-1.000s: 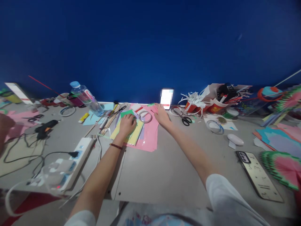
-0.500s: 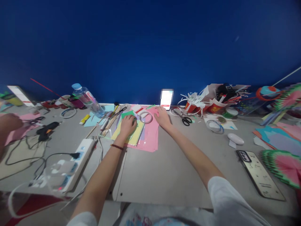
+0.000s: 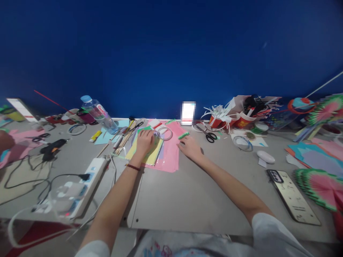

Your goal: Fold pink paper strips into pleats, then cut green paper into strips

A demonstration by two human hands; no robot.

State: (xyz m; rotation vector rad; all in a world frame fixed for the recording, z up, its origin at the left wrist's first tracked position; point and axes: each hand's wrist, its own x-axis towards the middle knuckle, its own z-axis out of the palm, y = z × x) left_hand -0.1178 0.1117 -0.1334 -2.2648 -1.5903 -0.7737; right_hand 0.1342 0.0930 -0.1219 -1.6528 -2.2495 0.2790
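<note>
My left hand (image 3: pixel 144 141) lies palm down on a stack of coloured paper sheets (image 3: pixel 150 157), its fingers curled over a green sheet (image 3: pixel 145 129). My right hand (image 3: pixel 189 146) rests on the right edge of the pink sheet (image 3: pixel 171 155) and pinches a small green and pink folded paper piece (image 3: pixel 183 136) at its fingertips. A clear tape ring (image 3: pixel 164 133) lies between the two hands. A lit phone (image 3: pixel 188 113) stands against the blue wall just beyond the right hand.
Black scissors (image 3: pixel 207 133), red paper cups with white strips (image 3: pixel 226 119), a water bottle (image 3: pixel 98 113), sticks and pens (image 3: pixel 125 135), a glue gun (image 3: pixel 52 147), a power strip with cables (image 3: pixel 80 185), a phone lying face down (image 3: pixel 291 196) and folded paper fans (image 3: pixel 317 185) crowd the grey table. Another person's hand (image 3: pixel 5 141) shows at far left.
My right hand drew back toward me from beside the standing phone, bringing a small green folded piece with it. The left hand stayed on the paper stack.
</note>
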